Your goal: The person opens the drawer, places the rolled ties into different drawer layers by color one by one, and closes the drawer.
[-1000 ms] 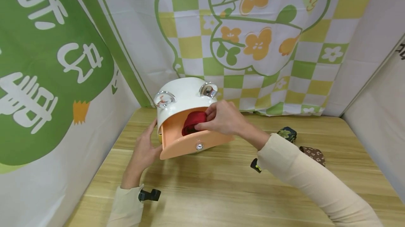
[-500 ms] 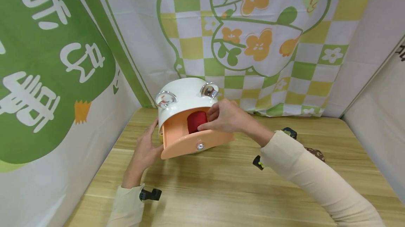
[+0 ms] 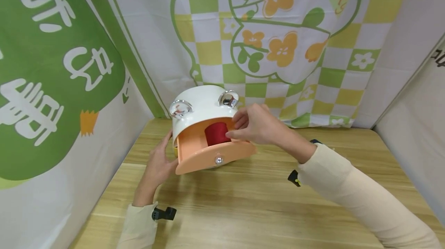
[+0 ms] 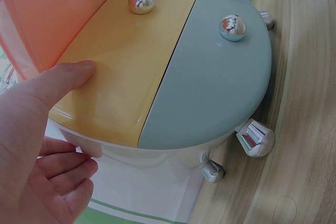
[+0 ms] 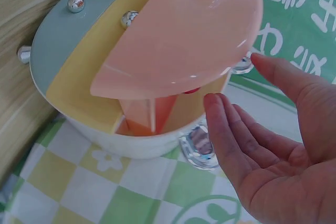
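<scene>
A small white cabinet [image 3: 199,100] with silver ring-shaped ears stands on the table, its peach top drawer [image 3: 208,156] pulled out. Inside that drawer lies a roll of dark red fabric [image 3: 217,133]; the right wrist view shows only a sliver of it. My left hand [image 3: 160,164] holds the cabinet's left edge, thumb on the yellow drawer front [image 4: 118,72] and fingers bent at the side. By the drawer's right end is my right hand [image 3: 255,124], thumb and fingers apart with nothing between them. Its fingertips are just beside the fabric in the head view.
Below the yellow drawer is a blue-grey drawer [image 4: 210,77] with a silver knob; both are closed. A dark item [image 3: 315,141] shows slightly behind my right sleeve. A patterned curtain [image 3: 278,87] hangs right behind the cabinet.
My right hand has let go of the red fabric roll and drawn back to the right. The roll now lies in the drawer, slightly turned. My left hand has stayed in place.
</scene>
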A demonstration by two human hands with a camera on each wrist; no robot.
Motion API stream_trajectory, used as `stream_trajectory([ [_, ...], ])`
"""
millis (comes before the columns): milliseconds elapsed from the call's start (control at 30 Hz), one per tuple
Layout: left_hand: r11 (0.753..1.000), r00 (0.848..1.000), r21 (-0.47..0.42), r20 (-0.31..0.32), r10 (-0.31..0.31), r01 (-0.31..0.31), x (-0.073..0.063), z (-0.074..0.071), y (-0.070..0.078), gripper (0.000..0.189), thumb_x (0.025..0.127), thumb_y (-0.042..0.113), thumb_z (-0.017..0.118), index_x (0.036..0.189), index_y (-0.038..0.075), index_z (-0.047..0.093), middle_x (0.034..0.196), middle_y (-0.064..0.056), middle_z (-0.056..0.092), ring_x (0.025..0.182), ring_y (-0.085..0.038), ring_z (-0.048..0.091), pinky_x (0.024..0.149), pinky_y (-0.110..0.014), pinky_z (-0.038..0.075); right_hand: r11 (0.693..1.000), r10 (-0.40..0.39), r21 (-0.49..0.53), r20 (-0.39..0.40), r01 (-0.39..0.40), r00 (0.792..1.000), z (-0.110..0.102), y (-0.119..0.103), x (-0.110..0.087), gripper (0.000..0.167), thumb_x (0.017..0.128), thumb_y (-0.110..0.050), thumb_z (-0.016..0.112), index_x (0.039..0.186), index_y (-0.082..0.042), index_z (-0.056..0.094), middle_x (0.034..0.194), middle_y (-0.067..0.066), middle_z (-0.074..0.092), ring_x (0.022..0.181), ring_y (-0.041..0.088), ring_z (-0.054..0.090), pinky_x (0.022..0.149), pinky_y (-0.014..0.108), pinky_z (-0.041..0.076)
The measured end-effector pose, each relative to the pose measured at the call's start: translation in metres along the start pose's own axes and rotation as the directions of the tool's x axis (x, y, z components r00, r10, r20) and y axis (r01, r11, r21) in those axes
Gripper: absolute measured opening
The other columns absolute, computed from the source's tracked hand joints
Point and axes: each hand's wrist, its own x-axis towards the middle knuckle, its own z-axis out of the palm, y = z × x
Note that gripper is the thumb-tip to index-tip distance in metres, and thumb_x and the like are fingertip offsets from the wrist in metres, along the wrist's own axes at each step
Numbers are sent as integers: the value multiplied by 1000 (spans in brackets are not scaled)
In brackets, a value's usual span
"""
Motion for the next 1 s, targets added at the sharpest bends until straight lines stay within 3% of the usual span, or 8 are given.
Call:
stream_trajectory([
  [233, 1000, 1000, -6, 2, -6, 6, 0, -1, -2, 96, 92, 21, 83, 168, 7, 26, 169, -25, 36, 156, -50, 32, 127, -70, 28, 994, -104, -44, -63, 101, 993, -4, -10, -18, 26, 84, -26, 90, 98, -7, 79, 86, -3, 80, 78, 9, 76, 71, 26, 65],
  [433, 1000, 1000, -7, 7, -8, 8, 0, -1, 0, 96, 92, 20, 83, 168, 8, 26, 169, -25, 36, 156, -50, 32, 127, -70, 28, 985, -171, -29, -64, 169, 983, 5, -10, -37, 17, 85, -20, 89, 91, -8, 78, 83, -2, 80, 75, 5, 75, 68, 20, 63],
  [767, 1000, 1000, -11, 9, -17, 18, 1, -2, 1, 96, 92, 20, 83, 169, 12, 25, 169, -23, 36, 157, -49, 31, 127, -70, 28, 968, -253, -23, -83, 252, 964, 41, 4, -57, 15, 83, -13, 89, 85, -6, 76, 77, 0, 79, 68, 0, 71, 62, 12, 59],
  [1000, 1000, 1000, -8, 8, -3, 3, 1, -1, 1, 97, 91, 17, 83, 169, 11, 25, 169, -25, 36, 157, -50, 32, 127, -70, 28, 971, -239, 8, -84, 241, 967, 73, 14, -62, 15, 84, -11, 89, 86, -5, 75, 77, 0, 78, 67, -2, 69, 62, 10, 58],
])
